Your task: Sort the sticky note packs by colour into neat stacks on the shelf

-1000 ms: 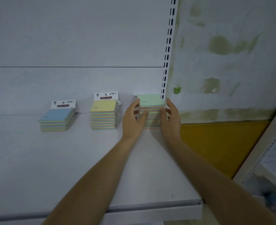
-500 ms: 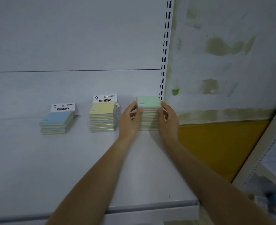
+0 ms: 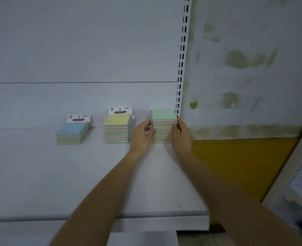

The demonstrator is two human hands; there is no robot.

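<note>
Three stacks of sticky note packs stand along the back of the white shelf (image 3: 40, 183). The blue-topped stack (image 3: 73, 133) is the lowest and sits at the left. A taller yellow-topped stack (image 3: 117, 129) stands in the middle. The green-topped stack (image 3: 163, 125) is at the right, against the slotted upright. My left hand (image 3: 142, 134) presses on that green stack's left side and my right hand (image 3: 181, 134) on its right side, fingers wrapped around its edges. Both forearms reach in from below.
A slotted white upright (image 3: 182, 55) ends the shelf's back panel at the right. Beyond it is a stained wall with a yellow lower band (image 3: 239, 166). Part of another white shelf unit (image 3: 299, 174) shows at the far right. The shelf's front edge (image 3: 146, 215) is near me.
Both hands stay clamped on the green-topped stack, with only small shifts of the fingers along its sides. The other two stacks have not moved.
</note>
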